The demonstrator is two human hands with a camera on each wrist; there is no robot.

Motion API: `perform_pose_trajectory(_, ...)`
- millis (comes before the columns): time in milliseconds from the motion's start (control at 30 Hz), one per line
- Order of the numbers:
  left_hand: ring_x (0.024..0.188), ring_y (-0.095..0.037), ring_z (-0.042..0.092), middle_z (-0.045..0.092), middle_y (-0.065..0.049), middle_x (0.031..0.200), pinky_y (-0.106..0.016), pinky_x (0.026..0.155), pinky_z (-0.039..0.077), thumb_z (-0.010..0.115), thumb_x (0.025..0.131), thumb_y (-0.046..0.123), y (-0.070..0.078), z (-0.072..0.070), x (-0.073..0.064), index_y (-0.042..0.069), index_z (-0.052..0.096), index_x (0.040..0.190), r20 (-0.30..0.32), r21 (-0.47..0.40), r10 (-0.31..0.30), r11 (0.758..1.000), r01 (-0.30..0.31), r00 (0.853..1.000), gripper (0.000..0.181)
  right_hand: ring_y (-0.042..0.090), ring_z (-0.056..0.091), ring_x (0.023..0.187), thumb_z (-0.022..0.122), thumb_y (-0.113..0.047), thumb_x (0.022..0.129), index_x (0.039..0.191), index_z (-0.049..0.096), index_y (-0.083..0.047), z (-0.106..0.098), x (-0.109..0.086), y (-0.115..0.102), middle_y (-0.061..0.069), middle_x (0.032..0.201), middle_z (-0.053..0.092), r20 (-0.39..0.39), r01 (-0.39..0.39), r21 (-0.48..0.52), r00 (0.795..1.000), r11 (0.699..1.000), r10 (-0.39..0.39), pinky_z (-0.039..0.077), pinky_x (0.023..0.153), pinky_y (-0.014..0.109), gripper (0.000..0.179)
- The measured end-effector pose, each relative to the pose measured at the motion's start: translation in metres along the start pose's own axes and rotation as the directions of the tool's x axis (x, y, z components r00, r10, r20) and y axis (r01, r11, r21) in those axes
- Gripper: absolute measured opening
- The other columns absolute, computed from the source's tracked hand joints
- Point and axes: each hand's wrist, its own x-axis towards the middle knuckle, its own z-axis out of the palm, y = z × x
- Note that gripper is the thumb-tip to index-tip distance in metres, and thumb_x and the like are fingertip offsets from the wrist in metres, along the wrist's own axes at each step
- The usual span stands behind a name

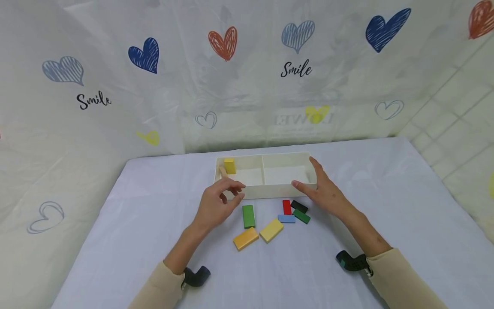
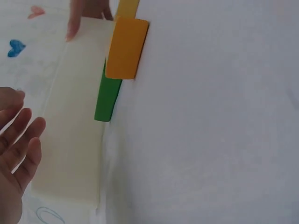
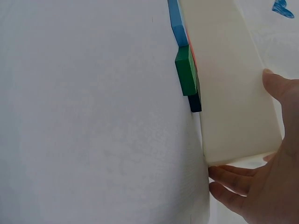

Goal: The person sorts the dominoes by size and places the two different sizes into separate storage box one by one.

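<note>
A white two-compartment box (image 1: 281, 191) stands toward the back of the table. My right hand (image 1: 328, 193) grips its right end, with the thumb on the front rim and a finger at the far right corner. My left hand (image 1: 218, 205) hovers at the front left of the box, fingers loosely bent and nothing between them. In the left compartment are a yellow block (image 1: 229, 166) and a narrow beige piece (image 1: 223, 171), partly hidden by the front wall and hand. A green block (image 1: 248, 216) lies just in front of the box.
Nearer me lie an orange block (image 1: 245, 239) and a pale yellow block (image 1: 272, 231). Right of them cluster a red block (image 1: 286, 207), a black block (image 1: 299, 206), a dark green block (image 1: 301, 216) and a light blue block (image 1: 287, 219). A heart-printed sheet (image 1: 247, 86) hangs behind.
</note>
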Motion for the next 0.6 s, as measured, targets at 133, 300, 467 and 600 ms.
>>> perform_pose_trajectory(133, 0.091, -0.007, 0.067, 0.073, 0.008, 0.098, -0.025, 0.067, 0.056, 0.077, 0.094, 0.013, -0.0024, 0.0033, -0.0032, 0.016, 0.076, 0.113, 0.044, -0.007, -0.024, 1.000, 0.024, 0.999, 0.019, 0.050, 0.026, 0.154, 0.060, -0.070, 0.094, 0.168, -0.011, -0.022, 0.0004, 0.0008, 0.0001, 0.021, 0.175, 0.009, -0.002, 0.002, 0.000, 1.000, 1.000, -0.002, 0.030, 0.116, 0.077, 0.113)
perform_pose_trajectory(300, 0.096, -0.011, 0.070, 0.075, 0.004, 0.105, -0.024, 0.069, 0.057, 0.076, 0.095, 0.014, -0.0034, 0.0048, -0.0036, 0.016, 0.075, 0.113, 0.106, -0.003, -0.039, 0.999, 0.040, 0.994, 0.018, 0.050, 0.027, 0.153, 0.060, -0.069, 0.094, 0.168, -0.011, -0.021, -0.0001, 0.0011, -0.0001, 0.022, 0.174, 0.010, -0.004, 0.002, 0.006, 1.000, 1.000, -0.002, 0.030, 0.116, 0.077, 0.113)
perform_pose_trajectory(467, 0.102, -0.016, 0.071, 0.076, -0.002, 0.112, -0.024, 0.072, 0.058, 0.076, 0.094, 0.013, -0.0039, 0.0050, -0.0028, 0.014, 0.076, 0.116, 0.191, -0.004, -0.066, 0.998, 0.068, 0.979, 0.021, 0.051, 0.026, 0.153, 0.060, -0.069, 0.094, 0.168, -0.011, -0.022, -0.0010, 0.0009, -0.0003, 0.022, 0.174, 0.010, -0.001, 0.003, 0.008, 1.000, 1.000, -0.003, 0.029, 0.116, 0.077, 0.112)
perform_pose_trajectory(600, 0.108, -0.018, 0.070, 0.076, -0.003, 0.117, -0.025, 0.077, 0.059, 0.076, 0.093, 0.010, -0.0049, 0.0052, -0.0028, 0.013, 0.075, 0.119, 0.259, 0.001, -0.089, 0.996, 0.092, 0.962, 0.026, 0.051, 0.026, 0.154, 0.060, -0.069, 0.095, 0.168, -0.011, -0.022, -0.0013, 0.0014, -0.0001, 0.022, 0.174, 0.010, 0.000, 0.005, 0.004, 1.000, 1.000, -0.005, 0.029, 0.116, 0.077, 0.112)
